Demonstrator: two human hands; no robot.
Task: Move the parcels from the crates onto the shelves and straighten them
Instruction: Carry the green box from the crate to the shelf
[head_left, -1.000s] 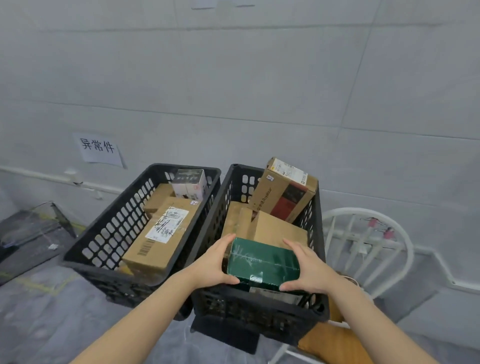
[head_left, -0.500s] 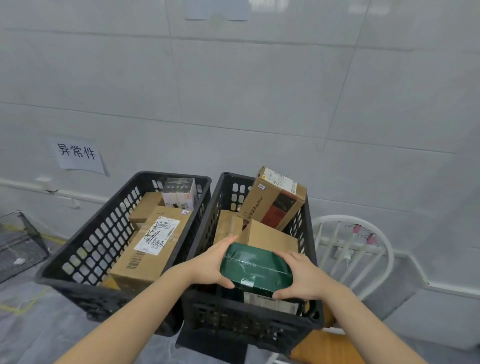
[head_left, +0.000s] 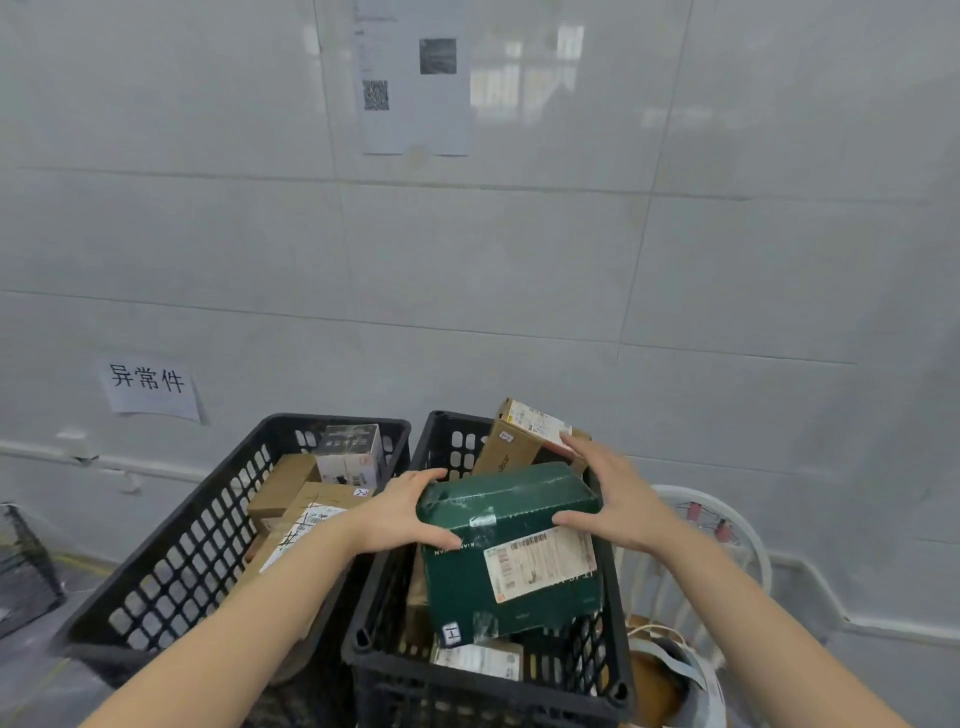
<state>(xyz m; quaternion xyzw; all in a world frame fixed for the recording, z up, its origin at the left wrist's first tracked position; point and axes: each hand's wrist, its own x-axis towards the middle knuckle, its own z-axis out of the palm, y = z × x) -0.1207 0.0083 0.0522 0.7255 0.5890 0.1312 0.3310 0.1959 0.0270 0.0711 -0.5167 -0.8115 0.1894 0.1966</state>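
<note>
One wide-angle camera on the person's head faces a tiled wall (head_left: 519, 270) head-on, tilted slightly down. Two black crates (head_left: 457, 699) sit close below in the lower half of the view. The left hand (head_left: 400, 514) and right hand (head_left: 618, 504) hold a green parcel (head_left: 509, 499) nearest the lens, with the forearms at the bottom edge.

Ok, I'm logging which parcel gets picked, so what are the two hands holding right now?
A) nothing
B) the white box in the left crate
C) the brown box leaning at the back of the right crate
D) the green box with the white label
D: the left hand and right hand grip opposite sides of the green box, held tilted over the right crate.
</note>
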